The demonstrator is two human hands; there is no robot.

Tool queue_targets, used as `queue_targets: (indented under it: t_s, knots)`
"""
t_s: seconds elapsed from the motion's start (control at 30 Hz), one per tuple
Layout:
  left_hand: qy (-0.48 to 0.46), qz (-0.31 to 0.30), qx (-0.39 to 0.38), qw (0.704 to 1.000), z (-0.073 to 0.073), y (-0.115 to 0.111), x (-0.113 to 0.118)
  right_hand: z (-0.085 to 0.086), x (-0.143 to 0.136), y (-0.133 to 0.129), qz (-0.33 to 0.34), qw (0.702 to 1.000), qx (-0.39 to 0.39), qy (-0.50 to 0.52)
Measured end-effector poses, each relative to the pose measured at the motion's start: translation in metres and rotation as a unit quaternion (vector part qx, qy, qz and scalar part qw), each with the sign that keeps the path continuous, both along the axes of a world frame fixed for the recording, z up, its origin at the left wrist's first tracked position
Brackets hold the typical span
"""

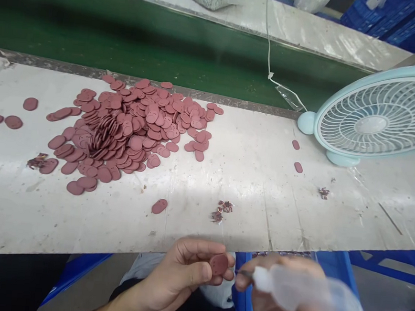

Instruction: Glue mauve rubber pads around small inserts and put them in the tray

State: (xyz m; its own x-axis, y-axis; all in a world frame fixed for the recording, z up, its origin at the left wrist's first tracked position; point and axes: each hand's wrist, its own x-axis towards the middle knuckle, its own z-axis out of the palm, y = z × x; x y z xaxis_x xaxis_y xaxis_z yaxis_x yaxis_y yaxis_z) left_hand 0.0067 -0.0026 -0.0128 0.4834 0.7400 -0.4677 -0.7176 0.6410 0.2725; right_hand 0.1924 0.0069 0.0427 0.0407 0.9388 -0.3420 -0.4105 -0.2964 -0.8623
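Left hand [184,273], at 6 o'clock below the counter [250,154] edge, pinches one reddish oval disc [218,264] between thumb and fingertips. Right hand [275,295], at 5 o'clock, closes around a thin metal tool [245,273] whose tip sits just beside the disc; a blurred translucent plastic cover [311,293] hides much of this hand. A heap of like discs [131,125] lies at 10 o'clock, trimmed scraps [222,211] near centre, and a pale blue fan [375,121] at 2 o'clock.
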Motion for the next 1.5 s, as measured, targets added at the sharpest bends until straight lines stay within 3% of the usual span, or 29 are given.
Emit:
queue_targets:
  t_s: [0.1, 0.13, 0.2, 0.27, 0.3, 0.4, 0.43, 0.47, 0.5, 0.53, 0.57, 0.6, 0.63, 0.67, 0.73, 0.77, 0.83, 0.93, 0.97, 1.03, 1.1, 1.17, 1.27, 1.5]
  knots:
    - [-0.012, 0.004, 0.012, 1.000, 0.000, 0.000, -0.002, -0.021, 0.018, 0.033, -0.066, 0.978, 0.000, 0.199]
    - [-0.013, 0.006, 0.014, 1.000, 0.000, 0.000, -0.003, -0.031, 0.027, 0.045, -0.062, 0.950, -0.027, 0.305]
    - [-0.012, 0.011, 0.012, 1.000, -0.001, 0.000, -0.004, -0.051, 0.047, 0.068, -0.035, 0.857, -0.078, 0.508]
    - [-0.007, 0.018, 0.007, 1.000, -0.002, -0.001, -0.006, -0.068, 0.065, 0.083, 0.004, 0.784, -0.105, 0.612]
    - [-0.004, 0.022, 0.005, 1.000, -0.002, -0.001, -0.008, -0.074, 0.071, 0.087, 0.020, 0.771, -0.106, 0.628]
    - [0.008, 0.037, -0.007, 0.999, -0.005, -0.001, -0.012, -0.073, 0.071, 0.082, 0.029, 0.771, -0.076, 0.632]
    - [0.014, 0.040, -0.013, 0.999, -0.006, -0.001, -0.014, -0.068, 0.065, 0.076, 0.022, 0.807, -0.045, 0.588]
    - [0.020, 0.043, -0.019, 0.999, -0.006, -0.001, -0.016, -0.062, 0.058, 0.070, 0.014, 0.866, -0.005, 0.501]
    - [0.027, 0.044, -0.025, 0.998, -0.006, -0.001, -0.017, -0.056, 0.048, 0.065, 0.006, 0.925, 0.036, 0.378]
    - [0.033, 0.045, -0.030, 0.998, -0.006, 0.000, -0.018, -0.051, 0.038, 0.060, 0.002, 0.966, 0.068, 0.248]
    - [0.040, 0.046, -0.034, 0.998, -0.005, 0.000, -0.018, -0.047, 0.028, 0.058, 0.008, 0.989, 0.092, 0.112]
    - [0.046, 0.048, -0.036, 0.997, -0.004, 0.001, -0.018, -0.045, 0.018, 0.057, 0.032, 0.993, 0.110, -0.023]
    - [0.051, 0.051, -0.036, 0.997, -0.004, 0.002, -0.018, -0.045, 0.009, 0.059, 0.077, 0.977, 0.129, -0.149]
    - [0.058, 0.055, -0.036, 0.996, -0.003, 0.002, -0.017, -0.046, 0.002, 0.062, 0.130, 0.941, 0.153, -0.273]
    - [0.071, 0.063, -0.035, 0.995, -0.002, 0.003, -0.016, -0.050, -0.006, 0.071, 0.227, 0.810, 0.195, -0.504]
    - [0.075, 0.067, -0.035, 0.994, -0.002, 0.003, -0.015, -0.052, -0.007, 0.076, 0.255, 0.757, 0.207, -0.565]
    - [0.083, 0.074, -0.037, 0.993, -0.002, 0.002, -0.015, -0.053, -0.005, 0.083, 0.268, 0.733, 0.210, -0.589]
    - [0.087, 0.080, -0.032, 0.992, -0.003, 0.001, -0.015, -0.047, 0.003, 0.084, 0.249, 0.735, 0.199, -0.598]
    - [0.088, 0.083, -0.025, 0.992, -0.002, 0.000, -0.016, -0.043, 0.006, 0.082, 0.240, 0.749, 0.184, -0.590]
    - [0.091, 0.091, -0.004, 0.992, -0.002, 0.000, -0.016, -0.036, 0.012, 0.072, 0.217, 0.817, 0.135, -0.518]
    - [0.100, 0.099, 0.024, 0.990, -0.001, 0.000, -0.017, -0.030, 0.016, 0.056, 0.204, 0.904, 0.079, -0.368]
    - [0.111, 0.099, 0.050, 0.988, -0.002, 0.000, -0.016, -0.024, 0.016, 0.038, 0.201, 0.955, 0.041, -0.213]
    - [0.124, 0.080, 0.086, 0.985, -0.003, 0.001, -0.014, -0.015, 0.003, 0.016, 0.196, 0.973, 0.010, -0.122]
    - [0.077, 0.055, 0.139, 0.986, 0.001, 0.001, -0.009, -0.004, -0.031, 0.008, 0.132, 0.973, 0.014, -0.188]
